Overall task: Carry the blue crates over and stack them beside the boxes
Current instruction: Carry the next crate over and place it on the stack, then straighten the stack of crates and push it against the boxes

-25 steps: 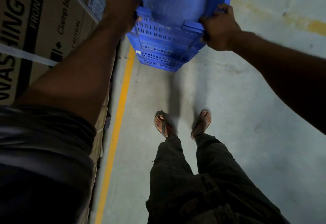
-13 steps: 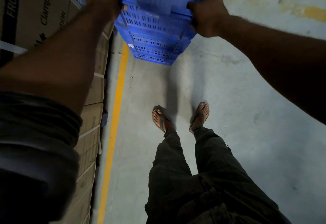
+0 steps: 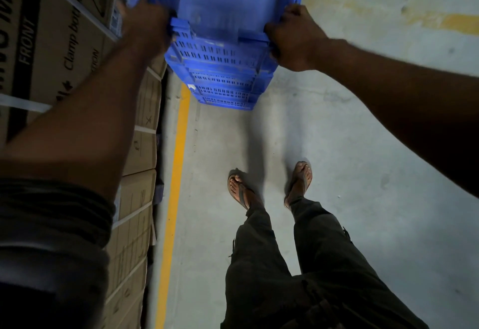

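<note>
Nearest the camera, a dark sleeve (image 3: 49, 238) fills the lower left, and dark trousers (image 3: 285, 264) run down to two feet in sandals (image 3: 239, 190) planted on a grey concrete floor (image 3: 363, 160). A yellow line (image 3: 176, 173) painted on the floor runs away from the camera just left of the feet. Left of that line stands a wall of cardboard boxes (image 3: 134, 199), stacked several high; the upper, larger ones carry printed words such as "FRONT" and "Clamp bottom" and are bound with pale straps.

Both bare arms reach forward and up to a stack of blue crates (image 3: 220, 69) that stands on the floor past the feet, just right of the boxes and over the far end of the yellow line. At least four slotted crate walls show, one above the other. The left hand (image 3: 145, 28), blurred, is closed around the near left corner of the top crate's rim, fingers curled over the edge. The right hand (image 3: 295, 38) is closed on the near right corner of the same rim, knuckles up, thumb side toward the crate. The top crate is empty; its smooth blue floor shows between the hands. Whether it rests fully on the crate below or is held slightly off it, I cannot tell.

Farther off, at the upper right, a worn yellow mark (image 3: 440, 21) crosses the floor.
</note>
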### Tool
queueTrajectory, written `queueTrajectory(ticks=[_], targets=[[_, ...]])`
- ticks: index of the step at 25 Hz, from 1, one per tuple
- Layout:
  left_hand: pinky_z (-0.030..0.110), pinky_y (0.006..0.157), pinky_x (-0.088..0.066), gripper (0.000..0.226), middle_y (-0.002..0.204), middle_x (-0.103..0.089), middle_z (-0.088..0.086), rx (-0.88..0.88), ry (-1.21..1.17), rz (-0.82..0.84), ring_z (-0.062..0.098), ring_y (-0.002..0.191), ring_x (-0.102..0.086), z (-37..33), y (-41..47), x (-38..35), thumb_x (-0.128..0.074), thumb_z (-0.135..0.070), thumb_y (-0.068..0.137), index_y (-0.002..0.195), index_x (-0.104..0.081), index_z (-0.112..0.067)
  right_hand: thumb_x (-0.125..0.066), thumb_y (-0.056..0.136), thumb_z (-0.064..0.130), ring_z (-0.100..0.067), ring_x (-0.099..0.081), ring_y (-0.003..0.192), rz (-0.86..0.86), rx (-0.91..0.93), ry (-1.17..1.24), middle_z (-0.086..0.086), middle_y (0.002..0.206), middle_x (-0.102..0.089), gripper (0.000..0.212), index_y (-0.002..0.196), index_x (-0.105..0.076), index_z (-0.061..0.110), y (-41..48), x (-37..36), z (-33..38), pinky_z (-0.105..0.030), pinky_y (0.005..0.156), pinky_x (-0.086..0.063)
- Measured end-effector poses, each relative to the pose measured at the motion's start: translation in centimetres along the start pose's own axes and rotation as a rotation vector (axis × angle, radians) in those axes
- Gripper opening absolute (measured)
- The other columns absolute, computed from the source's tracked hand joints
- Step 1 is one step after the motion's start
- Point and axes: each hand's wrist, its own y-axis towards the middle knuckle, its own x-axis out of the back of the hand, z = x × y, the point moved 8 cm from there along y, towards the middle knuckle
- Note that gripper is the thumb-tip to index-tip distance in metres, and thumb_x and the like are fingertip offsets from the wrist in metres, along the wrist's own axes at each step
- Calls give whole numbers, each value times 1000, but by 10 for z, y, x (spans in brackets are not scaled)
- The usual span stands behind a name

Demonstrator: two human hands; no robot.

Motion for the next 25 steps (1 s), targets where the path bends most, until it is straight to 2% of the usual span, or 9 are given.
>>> queueTrajectory(ticks=[2, 5, 8, 10, 12, 14, 18, 22, 25], targets=[[69, 115, -12, 53, 128, -63, 18, -119, -19, -108, 38, 131, -44, -24, -12, 7, -76, -33, 83, 131, -59, -19, -58, 77, 20, -43, -53, 110, -147, -43, 109, -20, 102, -65, 30, 104, -61, 7, -12, 7, -8, -45, 97, -39], [55, 114, -23, 74, 130, -63, 10, -321, -141, -152, 30, 131, -48, -80, -25, 0, -65, -67, 80, 140, -52, -26, -47, 63, 19, -36, -50, 120, -392, -107, 337, -3, 127, -63, 53, 112, -66, 13, -42, 12, -27, -41, 92, -46], [48, 113, -28, 70, 122, -67, 2, -283, -314, -216, 24, 126, -54, -121, -26, -8, -54, -74, 83, 136, -58, -29, -44, 58, 9, -38, -47, 125, -340, -19, 227, -3, 145, -53, 71, 126, -63, 15, -38, 12, -42, -46, 93, -47], [46, 104, -43, 55, 115, -70, 2, -238, -511, -273, 27, 114, -62, -136, -27, -12, -57, -65, 89, 128, -63, -26, -55, 68, 8, -40, -48, 122, -300, -28, 177, -7, 149, -47, 66, 134, -57, 17, -27, 16, -62, -48, 93, -48], [44, 90, -51, 45, 112, -71, 5, -145, -684, -305, 30, 105, -66, -137, -29, -19, -59, -54, 93, 122, -65, -21, -70, 78, 20, -39, -50, 118, -284, -7, 178, -10, 150, -44, 58, 134, -55, 21, -17, 15, -79, -47, 93, -48], [44, 86, -51, 42, 112, -71, 5, -68, -707, -339, 31, 102, -66, -141, -35, -22, -59, -49, 96, 122, -64, -17, -73, 79, 26, -38, -54, 112, -321, 95, 194, -14, 146, -46, 53, 129, -58, 20, -10, 10, -89, -46, 89, -50], [36, 101, -48, 48, 132, -62, -1, 93, -829, -386, 18, 119, -59, -148, -47, -29, -63, -37, 98, 139, -53, -16, -66, 76, 20, -39, -58, 105, -441, 328, 195, -11, 136, -57, 37, 112, -65, 20, 5, -1, -80, -43, 83, -49], [28, 113, -41, 66, 153, -45, -7, 462, -980, -594, 11, 142, -45, -172, -77, -57, -65, -31, 99, 155, -35, -13, -55, 75, 27, -34, -54, 116, -409, 366, 235, 1, 146, -52, 49, 123, -64, 26, 2, 3, -88, -42, 89, -47], [36, 105, -50, 55, 142, -57, -7, 850, -1178, -563, 16, 131, -56, -200, -112, -113, -66, -21, 97, 148, -47, -14, -52, 64, 25, -33, -53, 120, -397, 255, 347, 5, 146, -52, 59, 122, -64, 27, -5, 15, -83, -43, 88, -47]])
